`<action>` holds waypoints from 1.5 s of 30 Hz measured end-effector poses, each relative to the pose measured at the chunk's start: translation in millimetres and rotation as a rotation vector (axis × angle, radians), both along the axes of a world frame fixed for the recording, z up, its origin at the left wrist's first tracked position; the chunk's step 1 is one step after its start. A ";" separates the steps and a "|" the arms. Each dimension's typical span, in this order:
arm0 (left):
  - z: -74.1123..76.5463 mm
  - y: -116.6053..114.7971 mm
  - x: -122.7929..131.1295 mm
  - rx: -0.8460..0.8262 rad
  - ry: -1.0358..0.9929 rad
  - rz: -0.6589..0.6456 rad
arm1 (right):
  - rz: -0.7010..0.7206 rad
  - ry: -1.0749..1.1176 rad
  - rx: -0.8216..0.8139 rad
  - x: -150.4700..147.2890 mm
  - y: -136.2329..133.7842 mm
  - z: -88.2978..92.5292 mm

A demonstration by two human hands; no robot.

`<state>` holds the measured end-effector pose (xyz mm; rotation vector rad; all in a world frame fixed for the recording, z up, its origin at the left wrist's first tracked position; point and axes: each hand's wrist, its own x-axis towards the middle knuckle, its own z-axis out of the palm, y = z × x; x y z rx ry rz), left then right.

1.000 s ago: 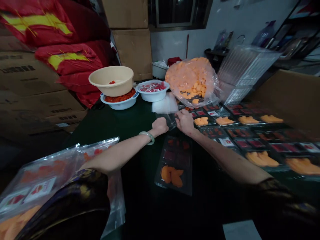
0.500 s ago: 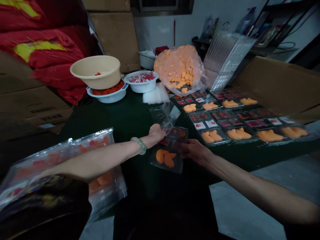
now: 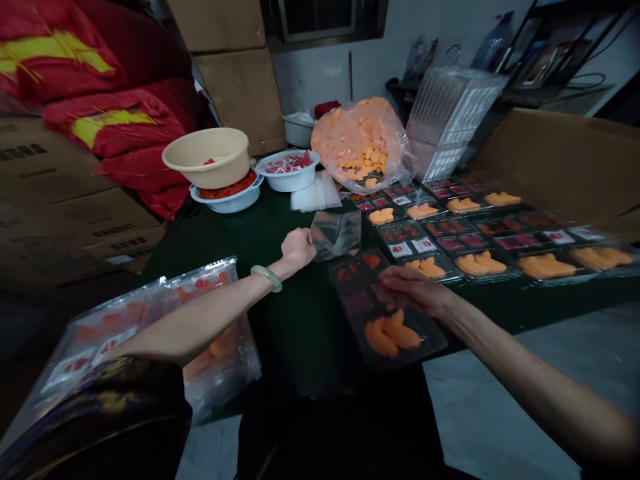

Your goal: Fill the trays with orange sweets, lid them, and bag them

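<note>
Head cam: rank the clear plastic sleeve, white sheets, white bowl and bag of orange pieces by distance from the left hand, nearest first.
1. Clear plastic sleeve: right beside the left hand, on its right.
2. White sheets: ahead on the table.
3. White bowl: just beyond the sheets, slightly left.
4. Bag of orange pieces: farthest, back and to the right.

We have a clear plastic tray (image 3: 387,320) of orange and dark red fruit pieces on the dark worktop (image 3: 225,230), with a clear plastic bag (image 3: 336,235) just beyond it.

A packing storeroom: stacked cardboard cartons (image 3: 233,100) beside a table (image 3: 280,360) of filled plastic trays (image 3: 485,263).
</note>
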<state>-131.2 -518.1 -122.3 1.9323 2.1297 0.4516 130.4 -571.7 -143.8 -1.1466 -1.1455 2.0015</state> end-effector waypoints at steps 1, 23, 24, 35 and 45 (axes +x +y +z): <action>1.1 -2.1 2.0 0.021 0.048 -0.062 | 0.073 0.020 0.002 8.1 -4.1 2.7; -9.6 -46.0 29.0 0.207 0.267 -0.880 | 0.090 0.247 -0.063 21.9 -50.8 -20.2; -8.2 -47.0 27.4 0.206 0.219 -0.904 | 0.092 0.240 -0.047 23.7 -52.2 -19.3; -19.0 -64.5 24.9 0.001 -0.143 -0.419 | -0.114 0.368 -0.074 22.2 -66.6 -25.2; -13.5 -71.3 36.8 -0.121 -0.148 -0.371 | -0.283 0.345 -0.174 12.3 -75.4 -11.4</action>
